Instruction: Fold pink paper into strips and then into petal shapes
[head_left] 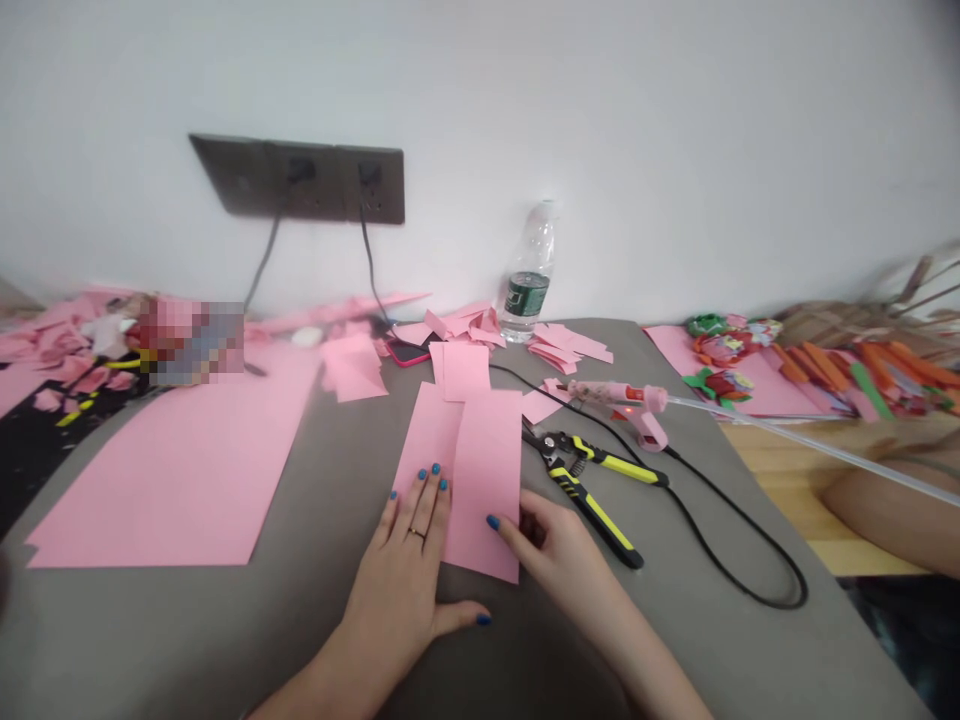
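**A:** What's on the table point(225, 640) in front of the person?

**B:** Two pink paper sheets point(486, 480), side by side and overlapping near the front edge, around the middle. The right one seems to lie over the left one.

**A:** And the hands?

**B:** The left hand point(401, 570), with a ring on one finger, is open and flat, its fingers spread on the left sheet and its thumb out on the table. The right hand point(544, 540) sits at the lower right edge of the right sheet with its fingers curled. I can't tell whether it's actually pinching the paper or just touching it.

**A:** Why hold them that way?

**B:** My read is that the flat left palm pins the sheets so they can't slide on the grey surface, while the right hand stays at the edge to steady or adjust them.

**A:** What's nearby?

**B:** Yellow-and-black pliers point(592, 490) lie just right of the sheets, with a pink hot glue gun point(626, 410) beyond them and its black cord point(720, 530) looping across the right side, probably kept within reach. Along the back edge are loose pink paper scraps point(469, 325), a phone point(405, 352) and a plastic water bottle point(527, 275). A large pink sheet point(142, 480) covers the left side.
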